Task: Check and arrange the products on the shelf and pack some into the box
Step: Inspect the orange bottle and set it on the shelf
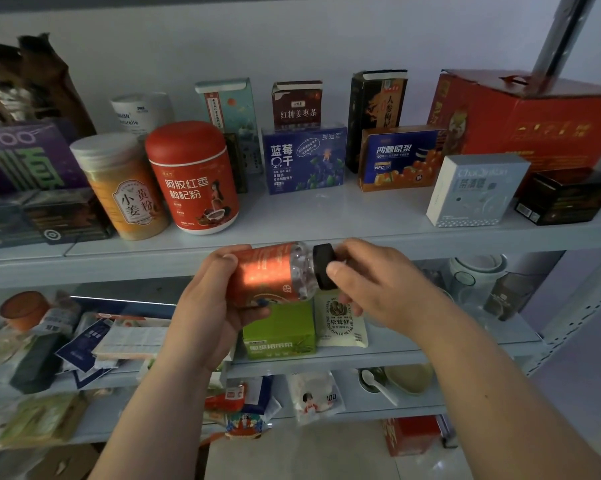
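1. Head view showed one person at a pale metal shelf rack (326, 216), holding a single clear plastic bottle with an orange-red label (275, 271) on its side in mid-air, just in front of the upper shelf's front edge.
2. The left hand (205, 306) had its fingers curled round the labelled body. The right hand (371, 289) pinched the round black cap (325, 266) between thumb and fingers, with the cap pointing right.
3. To me it looked like the checking step: the bottle was being inspected, or its cap tested, and was neither placed nor packed yet.
4. The upper shelf already looked fairly orderly, with products upright and facing out and a bare stretch in the middle front where the bottle might go.
5. The two lower shelves looked untidy, with sachets and packets heaped on the left, so much arranging seemed left.
6. I could make out no packing box for certain. A brown shape at the bottom left was too dim to tell.
7. Counts on the upper shelf:
   - Three round containers: a white tub (141, 110), a yellow jar with a white lid (126, 188) and a red-lidded red canister (193, 178).
   - Eight boxes to their right, among them a blue blueberry box (304, 159) and a large red carton (534, 123).
8. Directly below the bottle stood one green box (280, 327) and one cream pouch (342, 322), side by side.
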